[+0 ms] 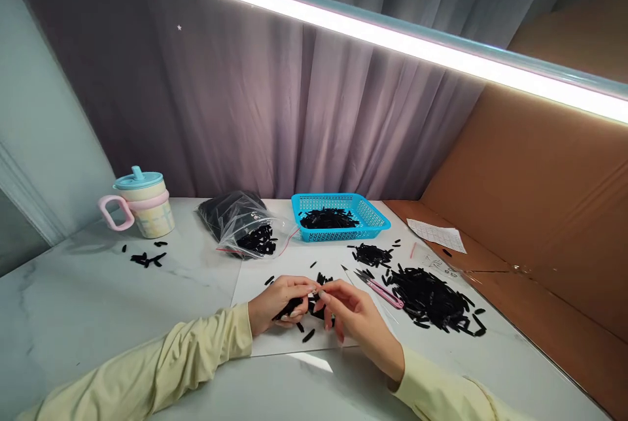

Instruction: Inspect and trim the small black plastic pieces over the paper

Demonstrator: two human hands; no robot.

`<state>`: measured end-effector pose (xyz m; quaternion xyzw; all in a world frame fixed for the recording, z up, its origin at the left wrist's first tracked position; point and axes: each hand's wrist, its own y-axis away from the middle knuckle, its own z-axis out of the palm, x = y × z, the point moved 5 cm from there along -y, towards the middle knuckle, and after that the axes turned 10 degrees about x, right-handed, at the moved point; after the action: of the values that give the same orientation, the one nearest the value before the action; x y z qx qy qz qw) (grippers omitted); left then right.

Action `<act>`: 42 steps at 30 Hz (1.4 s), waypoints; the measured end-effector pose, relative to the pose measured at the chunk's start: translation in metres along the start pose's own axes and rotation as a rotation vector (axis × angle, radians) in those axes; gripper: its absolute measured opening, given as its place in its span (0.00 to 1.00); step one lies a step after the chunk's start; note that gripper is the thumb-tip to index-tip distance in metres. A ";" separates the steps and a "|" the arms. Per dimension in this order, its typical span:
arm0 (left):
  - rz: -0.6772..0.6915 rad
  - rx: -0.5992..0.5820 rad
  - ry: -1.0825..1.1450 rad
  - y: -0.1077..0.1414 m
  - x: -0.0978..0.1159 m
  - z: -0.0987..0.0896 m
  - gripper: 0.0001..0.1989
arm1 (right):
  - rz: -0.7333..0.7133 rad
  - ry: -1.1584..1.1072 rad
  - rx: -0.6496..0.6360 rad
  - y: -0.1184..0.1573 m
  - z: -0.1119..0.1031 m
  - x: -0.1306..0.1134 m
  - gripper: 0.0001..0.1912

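Far left on the marbled table (98, 316), a cream tumbler (153, 219) stands upright w/ a blue lid and pink handle, the handle to the left. Just nearer lies a small cluster of black pcs (147, 259), w/ a few strays. Next along, at the far side, a clear plastic bag (230, 221) bulges w/ more black pcs, some showing at its near right end.

Near center, the left hand (279, 302) has its fingers curled round a bunch of dark pcs (288, 308); thumb & index reach right, up against the other hand's fingertips. Under both hands is a white sheet (289, 264) w/ loose pcs (308, 336) on it, some partly hidden. Beyond it, the blue basket (343, 234) holds a heap of black pcs. The right hand (360, 319) has thumb & index brought together at the left hand's fingertips; can't tell if they grip anything, too small.

Just right of the sheet's middle, pink-handled snips (385, 292) lie w/ tips pointing far left. Beyond them is a small pile (373, 254); to their right, a large pile (434, 297). A printed paper slip (436, 235) lies farther right, partly on cardboard (540, 212).
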<state>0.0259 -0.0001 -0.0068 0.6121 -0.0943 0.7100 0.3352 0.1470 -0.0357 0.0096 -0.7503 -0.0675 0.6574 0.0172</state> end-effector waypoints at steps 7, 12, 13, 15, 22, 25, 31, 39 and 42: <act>0.223 0.121 -0.359 0.035 0.009 0.001 0.21 | 0.203 -0.382 -0.050 0.004 -0.007 -0.011 0.16; 0.332 0.229 -0.536 0.055 0.001 0.002 0.21 | 0.202 -0.369 -0.246 0.018 0.005 -0.022 0.15; 0.362 0.235 -0.545 0.056 0.000 0.002 0.21 | 0.198 -0.361 -0.267 0.020 0.007 -0.023 0.14; 0.455 0.255 -0.565 0.058 0.001 0.002 0.20 | 0.196 -0.342 -0.277 0.022 0.007 -0.023 0.14; 0.824 0.236 -0.702 0.066 0.008 0.009 0.16 | 0.208 -0.300 -0.308 0.022 0.009 -0.018 0.14; 0.898 0.257 -0.716 0.069 0.009 0.011 0.14 | 0.197 -0.298 -0.318 0.023 0.010 -0.020 0.13; 1.026 0.273 -0.806 0.074 0.012 0.014 0.14 | 0.189 -0.290 -0.339 0.026 0.011 -0.023 0.13; 0.983 0.304 -0.867 0.072 0.009 0.012 0.14 | 0.211 -0.250 -0.330 0.027 0.011 -0.025 0.14; 0.980 0.296 -0.861 0.072 0.009 0.011 0.14 | 0.199 -0.238 -0.336 0.027 0.011 -0.026 0.13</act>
<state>-0.0079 -0.0579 0.0240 0.7667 -0.3883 0.4781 -0.1811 0.1354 -0.0662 0.0306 -0.6627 -0.1031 0.7194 -0.1809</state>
